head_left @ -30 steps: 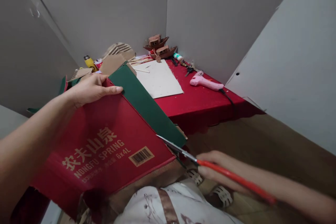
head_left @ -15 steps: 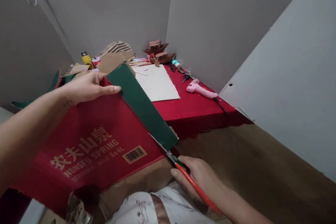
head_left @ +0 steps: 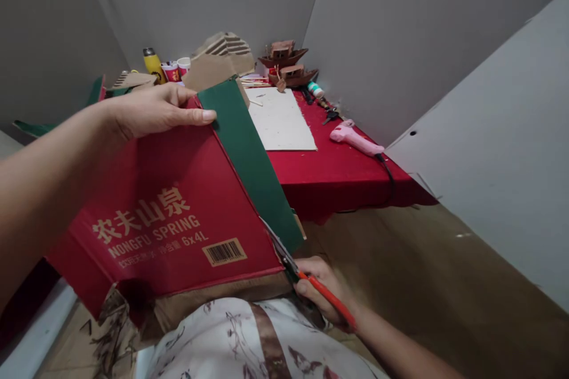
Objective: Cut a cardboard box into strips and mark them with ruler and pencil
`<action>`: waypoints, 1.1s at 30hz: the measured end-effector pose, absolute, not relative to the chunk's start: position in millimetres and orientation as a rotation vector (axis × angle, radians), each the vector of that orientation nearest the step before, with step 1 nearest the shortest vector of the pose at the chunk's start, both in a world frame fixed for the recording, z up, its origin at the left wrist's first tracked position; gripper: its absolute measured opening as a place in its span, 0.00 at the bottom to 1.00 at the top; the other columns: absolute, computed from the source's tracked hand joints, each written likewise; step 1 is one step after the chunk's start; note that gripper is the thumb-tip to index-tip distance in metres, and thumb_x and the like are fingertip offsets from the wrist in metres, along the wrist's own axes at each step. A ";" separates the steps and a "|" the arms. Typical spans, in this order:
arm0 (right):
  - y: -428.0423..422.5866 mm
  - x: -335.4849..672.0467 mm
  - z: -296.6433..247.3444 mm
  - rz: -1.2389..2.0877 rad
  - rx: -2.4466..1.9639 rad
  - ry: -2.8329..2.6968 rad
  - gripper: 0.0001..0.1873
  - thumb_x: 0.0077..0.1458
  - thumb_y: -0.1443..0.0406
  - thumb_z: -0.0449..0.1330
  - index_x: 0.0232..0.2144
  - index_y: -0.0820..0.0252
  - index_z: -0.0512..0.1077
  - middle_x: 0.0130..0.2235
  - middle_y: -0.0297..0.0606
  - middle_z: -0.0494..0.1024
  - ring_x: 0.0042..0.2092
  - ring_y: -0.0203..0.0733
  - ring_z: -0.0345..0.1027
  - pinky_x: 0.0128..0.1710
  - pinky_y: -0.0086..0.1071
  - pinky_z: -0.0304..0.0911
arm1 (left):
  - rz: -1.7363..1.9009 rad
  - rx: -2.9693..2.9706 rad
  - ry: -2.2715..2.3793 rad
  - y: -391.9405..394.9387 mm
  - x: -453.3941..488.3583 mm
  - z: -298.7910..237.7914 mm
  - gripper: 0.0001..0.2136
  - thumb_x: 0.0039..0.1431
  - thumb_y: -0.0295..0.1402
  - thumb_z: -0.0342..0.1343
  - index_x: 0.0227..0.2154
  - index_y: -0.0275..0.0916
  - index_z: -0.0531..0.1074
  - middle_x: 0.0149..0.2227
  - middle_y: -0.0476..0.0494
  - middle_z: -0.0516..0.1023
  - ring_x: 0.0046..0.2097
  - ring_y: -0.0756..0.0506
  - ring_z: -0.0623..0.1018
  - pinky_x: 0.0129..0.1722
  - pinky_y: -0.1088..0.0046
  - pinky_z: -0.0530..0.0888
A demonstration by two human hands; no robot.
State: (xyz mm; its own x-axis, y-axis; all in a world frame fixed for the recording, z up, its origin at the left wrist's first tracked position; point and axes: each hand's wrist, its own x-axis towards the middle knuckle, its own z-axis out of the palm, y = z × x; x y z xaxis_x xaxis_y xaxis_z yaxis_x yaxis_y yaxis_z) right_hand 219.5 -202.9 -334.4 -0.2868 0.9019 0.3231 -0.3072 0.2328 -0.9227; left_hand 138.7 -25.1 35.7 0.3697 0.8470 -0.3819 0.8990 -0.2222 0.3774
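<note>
the left hand (head_left: 155, 112) pinches the red carton (head_left: 191, 169) at its upper corner, thumb flat on the front, the other fingers mostly hidden; pulling firmly there should hold the crease taut. the green flap (head_left: 246, 157) slants off the carton's right edge, and the cut probably goes best with the blades tracking that fold in short, even bites. the scissors (head_left: 332, 301) point up along that edge, their orange handle wrapped in the right hand (head_left: 326, 272). the carton spans both hands: upper corner under the left thumb, lower right corner just beside the right hand, lower edge near the lap (head_left: 222, 334).
</note>
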 end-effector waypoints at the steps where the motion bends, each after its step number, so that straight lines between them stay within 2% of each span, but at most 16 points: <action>1: -202.6 218.6 -336.5 1.412 -0.576 -1.334 0.32 0.54 0.38 0.47 0.19 0.59 0.59 0.18 0.28 0.54 0.20 0.31 0.46 0.19 0.28 0.43 | -0.142 2.108 1.504 -25.4 139.7 34.4 0.10 0.59 0.36 0.60 0.32 0.31 0.76 0.26 0.48 0.81 0.29 0.51 0.79 0.36 0.76 0.76; 3: -201.7 218.2 -337.5 1.480 -0.546 -1.305 0.33 0.52 0.37 0.48 0.20 0.59 0.60 0.18 0.28 0.55 0.20 0.31 0.47 0.19 0.27 0.43 | -0.152 2.145 1.535 -25.8 141.2 32.7 0.09 0.59 0.35 0.60 0.31 0.31 0.75 0.25 0.49 0.80 0.25 0.53 0.77 0.32 0.78 0.75; 5: -200.3 219.5 -334.0 1.403 -0.611 -1.338 0.31 0.54 0.38 0.48 0.22 0.60 0.61 0.21 0.30 0.58 0.23 0.32 0.49 0.21 0.28 0.46 | -0.144 2.155 1.583 -26.5 142.4 32.4 0.09 0.59 0.34 0.60 0.30 0.31 0.75 0.23 0.51 0.79 0.26 0.53 0.77 0.34 0.78 0.75; 10: -196.5 219.1 -321.2 1.125 -0.861 -1.398 0.26 0.56 0.46 0.52 0.20 0.59 0.58 0.22 0.29 0.55 0.25 0.33 0.48 0.24 0.29 0.46 | -0.063 2.083 1.663 -32.8 145.2 34.6 0.09 0.59 0.34 0.60 0.31 0.31 0.75 0.23 0.50 0.79 0.36 0.47 0.81 0.41 0.70 0.76; 15: -202.1 215.1 -319.6 1.254 -0.773 -1.342 0.27 0.57 0.46 0.52 0.18 0.58 0.53 0.20 0.28 0.51 0.23 0.31 0.45 0.22 0.28 0.44 | -0.077 2.146 1.693 -33.9 143.2 33.9 0.11 0.60 0.34 0.59 0.32 0.28 0.75 0.23 0.53 0.78 0.43 0.43 0.80 0.39 0.72 0.74; 17: -207.0 217.1 -319.7 1.336 -0.684 -1.348 0.28 0.58 0.44 0.49 0.18 0.58 0.54 0.20 0.28 0.52 0.22 0.31 0.45 0.21 0.28 0.44 | -0.128 2.168 1.642 -31.6 139.7 32.7 0.12 0.60 0.35 0.57 0.33 0.28 0.76 0.24 0.53 0.78 0.44 0.42 0.80 0.39 0.72 0.73; 21: -209.7 224.9 -319.8 1.469 -0.562 -1.339 0.31 0.57 0.40 0.47 0.19 0.59 0.58 0.19 0.29 0.55 0.22 0.32 0.46 0.21 0.28 0.44 | -0.172 2.060 1.548 -31.3 134.5 34.4 0.11 0.56 0.38 0.61 0.32 0.33 0.77 0.29 0.48 0.82 0.39 0.44 0.82 0.37 0.73 0.76; 24: -202.1 230.2 -322.1 1.485 -0.534 -1.378 0.32 0.55 0.38 0.47 0.21 0.59 0.59 0.21 0.29 0.54 0.24 0.32 0.45 0.21 0.27 0.45 | -0.114 1.960 1.556 -37.7 134.8 42.1 0.07 0.51 0.33 0.64 0.33 0.38 0.78 0.32 0.48 0.82 0.39 0.42 0.82 0.38 0.72 0.78; 27: -196.2 234.2 -327.3 1.434 -0.546 -1.473 0.32 0.53 0.37 0.48 0.24 0.60 0.62 0.23 0.30 0.55 0.25 0.33 0.47 0.23 0.27 0.50 | -0.061 1.895 1.581 -49.7 137.8 50.6 0.10 0.45 0.28 0.67 0.34 0.40 0.80 0.32 0.47 0.83 0.41 0.39 0.82 0.41 0.68 0.79; 33: -211.7 242.5 -334.1 1.339 -0.628 -1.448 0.31 0.52 0.38 0.52 0.32 0.61 0.70 0.27 0.36 0.63 0.29 0.39 0.57 0.29 0.31 0.59 | -0.153 1.923 1.540 -88.2 152.0 75.8 0.09 0.47 0.29 0.67 0.34 0.42 0.80 0.34 0.46 0.83 0.44 0.38 0.81 0.44 0.67 0.79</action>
State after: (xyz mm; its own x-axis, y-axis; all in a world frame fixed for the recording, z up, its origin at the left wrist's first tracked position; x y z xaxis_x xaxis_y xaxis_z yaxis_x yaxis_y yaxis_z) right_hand 242.5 -211.7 -334.1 -0.3426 0.8818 0.3242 -0.2544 0.2451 -0.9355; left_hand 152.0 -88.2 75.8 0.2998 0.8272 -0.4753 0.9045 -0.0881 0.4172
